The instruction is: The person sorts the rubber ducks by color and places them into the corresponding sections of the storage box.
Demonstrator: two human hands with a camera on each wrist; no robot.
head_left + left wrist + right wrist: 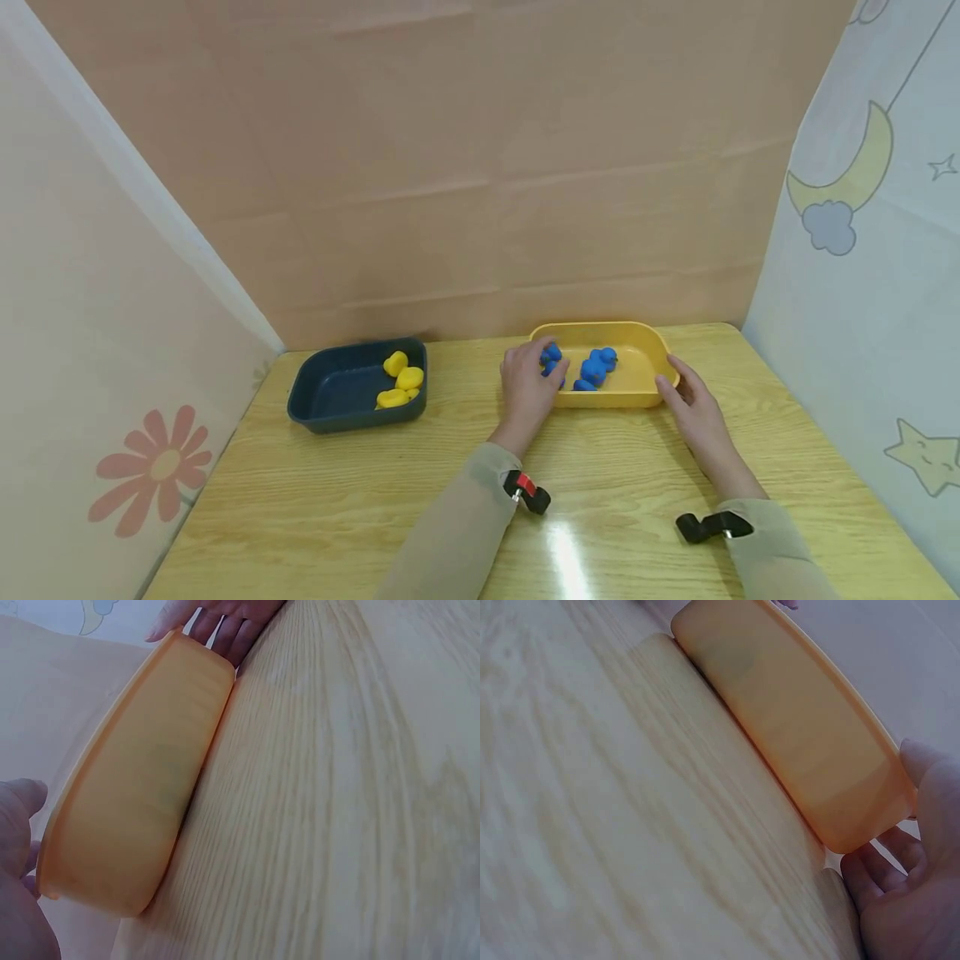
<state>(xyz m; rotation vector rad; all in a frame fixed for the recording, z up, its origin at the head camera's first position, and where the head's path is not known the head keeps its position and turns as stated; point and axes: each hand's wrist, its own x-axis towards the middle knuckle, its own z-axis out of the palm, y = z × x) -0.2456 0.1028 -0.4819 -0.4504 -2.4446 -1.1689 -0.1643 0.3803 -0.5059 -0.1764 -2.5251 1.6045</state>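
A yellow tray (611, 400) stands on the wooden table, with several small blue toy ducks (592, 371) inside. My left hand (527, 379) is at the tray's left end, its index finger and thumb bent above the blue ducks there. Whether it pinches a duck is hidden; the left wrist view shows only part of this hand (19, 862) beside the tray (139, 780). At the right end my right hand (697, 408) grips the tray. In the right wrist view, its thumb lies at the rim and its fingers (862, 881) curl around the tray's end.
To the left stands a dark blue tray (330, 424) with several yellow toy ducks (395, 363) at its right end. A peach cloth backdrop (450, 208) rises behind the table (337, 517). Patterned cloths (885, 333) flank both sides.
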